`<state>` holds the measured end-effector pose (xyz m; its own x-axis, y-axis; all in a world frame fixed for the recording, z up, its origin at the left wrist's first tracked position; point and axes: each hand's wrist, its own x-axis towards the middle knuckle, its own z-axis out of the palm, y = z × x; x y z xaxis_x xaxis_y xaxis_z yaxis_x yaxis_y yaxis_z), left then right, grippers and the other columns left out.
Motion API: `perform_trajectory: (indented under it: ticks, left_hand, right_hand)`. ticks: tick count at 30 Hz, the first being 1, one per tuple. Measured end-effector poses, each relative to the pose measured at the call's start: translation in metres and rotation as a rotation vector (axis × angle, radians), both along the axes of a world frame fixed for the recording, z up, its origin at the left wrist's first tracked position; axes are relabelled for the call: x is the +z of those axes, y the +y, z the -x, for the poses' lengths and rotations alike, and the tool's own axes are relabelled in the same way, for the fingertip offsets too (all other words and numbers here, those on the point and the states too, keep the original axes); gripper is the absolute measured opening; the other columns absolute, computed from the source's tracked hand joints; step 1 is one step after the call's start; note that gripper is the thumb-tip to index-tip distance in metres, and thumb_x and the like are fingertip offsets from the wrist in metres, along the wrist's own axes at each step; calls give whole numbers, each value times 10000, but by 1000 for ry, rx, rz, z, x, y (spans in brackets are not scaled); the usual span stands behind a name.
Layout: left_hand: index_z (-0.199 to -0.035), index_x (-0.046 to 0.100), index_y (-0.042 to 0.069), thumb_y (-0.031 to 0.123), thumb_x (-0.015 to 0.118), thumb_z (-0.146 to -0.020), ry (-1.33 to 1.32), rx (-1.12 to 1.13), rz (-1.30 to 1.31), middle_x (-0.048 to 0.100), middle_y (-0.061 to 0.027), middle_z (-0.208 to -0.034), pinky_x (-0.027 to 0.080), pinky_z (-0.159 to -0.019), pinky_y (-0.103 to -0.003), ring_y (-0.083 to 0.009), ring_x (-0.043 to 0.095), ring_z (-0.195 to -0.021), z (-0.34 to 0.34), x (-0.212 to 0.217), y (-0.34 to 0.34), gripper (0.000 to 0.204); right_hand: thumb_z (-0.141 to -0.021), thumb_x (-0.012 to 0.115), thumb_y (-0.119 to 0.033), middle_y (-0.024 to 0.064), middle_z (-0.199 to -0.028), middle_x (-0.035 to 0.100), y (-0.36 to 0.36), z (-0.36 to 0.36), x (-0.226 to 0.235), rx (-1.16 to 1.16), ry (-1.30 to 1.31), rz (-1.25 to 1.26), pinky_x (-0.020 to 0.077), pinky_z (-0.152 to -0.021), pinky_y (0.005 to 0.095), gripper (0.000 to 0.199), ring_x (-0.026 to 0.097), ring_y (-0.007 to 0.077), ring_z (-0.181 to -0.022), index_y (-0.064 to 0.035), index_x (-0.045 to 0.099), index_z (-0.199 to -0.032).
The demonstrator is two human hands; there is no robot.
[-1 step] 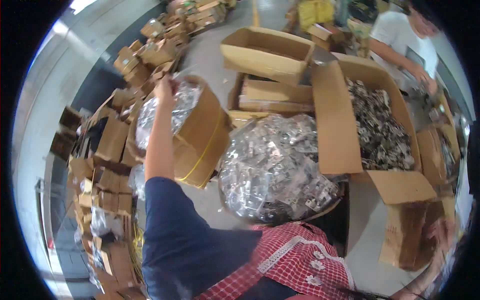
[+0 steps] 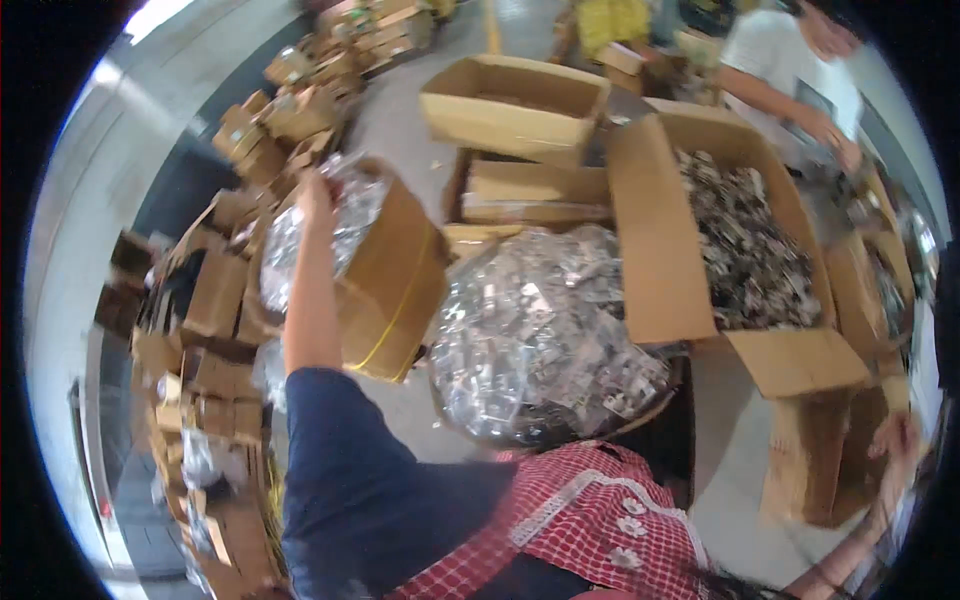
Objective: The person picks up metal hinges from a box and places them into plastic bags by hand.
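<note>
Nearest: left hand (image 2: 312,192) raised on a dark-sleeved arm, gripping the top edge of one tilted cardboard box (image 2: 385,275) lined with a clear bag; fingers curled over the rim. Right hand (image 2: 897,440) at the far right edge, blurred; finger state cannot be told. Centre: one big clear bag of small parts (image 2: 545,340). Beyond: one open carton of dark parts (image 2: 745,240), one empty open box (image 2: 515,100). Left: heap of small boxes (image 2: 215,300), too many to count. Far right: one person's hand (image 2: 845,150).
</note>
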<state>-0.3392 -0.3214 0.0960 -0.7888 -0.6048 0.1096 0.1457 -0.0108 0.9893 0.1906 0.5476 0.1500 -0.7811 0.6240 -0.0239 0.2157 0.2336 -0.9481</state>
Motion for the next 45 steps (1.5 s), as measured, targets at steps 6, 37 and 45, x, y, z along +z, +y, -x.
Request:
perform_trajectory:
  ticks: [6, 37, 45]
  left_hand:
    - [-970, 693, 56, 357, 545, -963, -163, -186, -45, 729, -66, -930, 488, -587, -292, -162, 659, -756, 13, -78, 23, 336]
    - [-1040, 652, 35, 87, 572, -961, -68, -905, 219, 647, -5, -868, 416, -656, -216, -71, 549, -733, -216, 10, 287, 123]
    - [-1338, 515, 18, 106, 703, -862, 177, -1391, 582, 582, -107, -1343, 439, -1035, -376, -224, 549, -1241, -294, 29, 427, 519]
  right_hand:
    - [-889, 667, -232, 96, -952, 693, 183, -30, -168, 55, -971, -803, 524, -849, 397, 260, 644, 227, -933, -81, 697, -1099]
    - [-938, 553, -116, 30, -955, 706, 45, 30, -27, -76, -215, -292, 508, -787, 288, 277, 626, 129, -864, -14, 695, -1152]
    - [-804, 761, -173, 57, -1032, 702, -130, 49, 14, 258, 331, 303, 553, -787, 297, 612, 652, 143, -872, -5, 582, -1365]
